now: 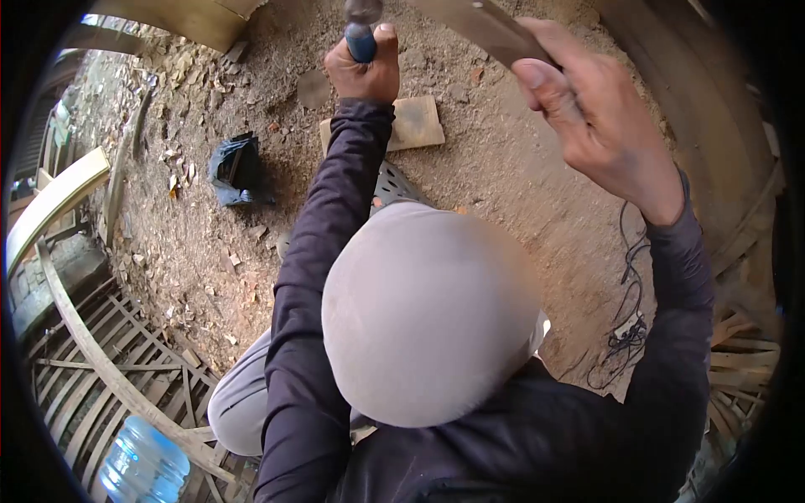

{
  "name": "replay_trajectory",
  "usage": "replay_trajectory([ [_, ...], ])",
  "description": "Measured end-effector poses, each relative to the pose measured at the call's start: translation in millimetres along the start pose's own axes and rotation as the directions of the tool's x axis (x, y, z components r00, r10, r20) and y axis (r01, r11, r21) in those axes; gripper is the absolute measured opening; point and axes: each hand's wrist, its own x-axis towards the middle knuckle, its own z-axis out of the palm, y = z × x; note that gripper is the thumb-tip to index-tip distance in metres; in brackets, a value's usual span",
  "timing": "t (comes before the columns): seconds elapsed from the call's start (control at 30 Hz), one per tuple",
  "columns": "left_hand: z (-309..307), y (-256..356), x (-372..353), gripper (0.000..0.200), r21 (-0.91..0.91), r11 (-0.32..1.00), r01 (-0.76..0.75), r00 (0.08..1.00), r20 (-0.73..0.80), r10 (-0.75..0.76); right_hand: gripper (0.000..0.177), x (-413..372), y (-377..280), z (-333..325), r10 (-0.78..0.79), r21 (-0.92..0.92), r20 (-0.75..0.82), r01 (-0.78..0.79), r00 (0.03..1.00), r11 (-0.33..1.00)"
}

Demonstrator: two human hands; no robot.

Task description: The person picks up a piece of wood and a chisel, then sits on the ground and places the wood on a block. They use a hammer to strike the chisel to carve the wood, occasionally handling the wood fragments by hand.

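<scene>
My left hand (365, 74) is closed in a fist around a tool with a blue handle (360, 44). The tool's greyish upper part runs to the top edge of the view, so its kind is hard to make out. My right hand (599, 117), raised at the upper right, grips a flat brown wooden board (495, 29) between thumb and fingers. That board slants up to the left and is cut off by the top edge. Below my left hand, a pale wooden block (418, 123) lies on the dirt, partly hidden by my sleeve.
A dark blue crumpled object (235, 170) sits on the chip-strewn ground. At left are a curved plank (59, 197), a slatted frame (126, 352) and a blue water jug (144, 459). A black cable (629, 335) lies at right. My grey-clad knee (428, 310) fills the middle.
</scene>
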Motion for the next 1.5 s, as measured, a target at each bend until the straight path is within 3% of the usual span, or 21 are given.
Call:
replay_trajectory([
  [0.1,0,5,-2,0.038,0.035,0.994,0.105,0.995,-0.003,-0.105,0.037,10,-12,-7,-0.048,-0.103,0.014,0.049,0.999,0.993],
  [0.27,2,3,-1,0.039,0.024,0.999,0.042,0.999,-0.001,-0.042,0.026,17,4,7,-0.202,-0.226,0.021,0.201,0.979,0.953],
  [0.33,1,1,-3,0.039,0.053,0.998,0.033,0.999,-0.005,-0.033,0.033,29,10,2,-0.395,-0.259,-0.086,0.362,0.915,0.895],
  [0.43,-3,-1,1,0.038,0.107,0.993,0.052,0.999,-0.016,-0.05,0.036,44,-11,-36,-0.471,0.004,-0.203,0.482,0.859,0.876],
  [0.53,1,9,-2,0.036,0.033,0.998,0.062,0.998,-0.027,-0.061,0.028,48,-14,-51,-0.591,-0.116,-0.263,0.583,0.763,0.804],
  [0.57,4,13,1,0.036,-0.009,0.999,0.054,0.998,-0.031,-0.054,0.03,36,0,-35,-0.573,-0.293,-0.14,0.519,0.808,0.803],
  [0.63,8,24,2,0.035,-0.086,0.995,0.04,0.998,-0.038,-0.044,0.027,20,14,-7,-0.385,-0.344,0.022,0.368,0.923,0.864],
  [0.7,11,28,7,0.035,-0.048,0.999,0.019,0.999,-0.048,-0.021,0.019,24,13,13,-0.107,-0.121,0.145,0.125,0.984,0.985],
  [0.8,-4,6,5,0.039,-0.086,0.989,0.119,0.992,-0.027,-0.122,0.031,33,-8,-26,-0.209,-0.241,-0.056,0.19,0.976,0.952],
  [0.87,-2,12,0,0.041,-0.025,0.987,0.161,0.987,-0.012,-0.162,0.033,33,23,-32,-0.352,-0.404,-0.033,0.31,0.935,0.861],
  [0.9,-2,11,2,0.041,-0.023,0.988,0.152,0.988,-0.018,-0.152,0.033,34,15,-24,-0.326,-0.42,-0.078,0.265,0.942,0.868],
  [1.0,-4,7,-1,0.042,-0.029,0.996,0.087,0.996,-0.027,-0.088,0.023,37,16,12,-0.188,-0.213,0.123,0.211,0.974,0.954],
  [1.07,-2,-3,5,0.042,-0.044,0.999,-0.007,0.999,-0.038,0.005,0.027,43,21,2,-0.258,-0.275,0.001,0.249,0.966,0.929],
  [1.2,-7,0,3,0.035,0.026,0.985,0.169,0.985,-0.015,-0.169,0.028,43,8,-4,-0.46,-0.339,-0.1,0.405,0.882,0.849],
  [1.23,-8,-4,2,0.034,0.047,0.989,0.137,0.991,-0.004,-0.137,0.028,45,3,-8,-0.512,-0.364,-0.136,0.438,0.848,0.822],
  [1.3,-8,-10,-5,0.034,-0.013,0.991,0.131,0.991,-0.011,-0.131,0.026,38,14,9,-0.327,-0.307,0.015,0.316,0.945,0.898],
  [1.33,-5,-7,1,0.034,-0.048,0.992,0.116,0.993,-0.01,-0.117,0.025,36,17,17,-0.195,-0.149,0.032,0.198,0.98,0.969],
  [1.37,-6,-6,6,0.035,0.008,1.0,0.026,1.0,0.002,-0.026,0.025,34,23,11,-0.183,-0.153,-0.004,0.18,0.983,0.972],
  [1.4,-4,-9,8,0.038,-0.061,0.995,0.083,0.996,-0.01,-0.084,0.025,42,13,-6,-0.188,-0.157,-0.02,0.183,0.982,0.97],
  [1.47,-6,7,9,0.037,-0.005,0.986,0.167,0.986,-0.017,-0.167,0.02,46,30,-40,-0.427,-0.449,-0.006,0.379,0.904,0.809],
  [1.5,-7,7,2,0.034,0.011,0.987,0.163,0.987,-0.007,-0.163,0.018,46,31,-36,-0.502,-0.475,-0.032,0.429,0.864,0.769],
])
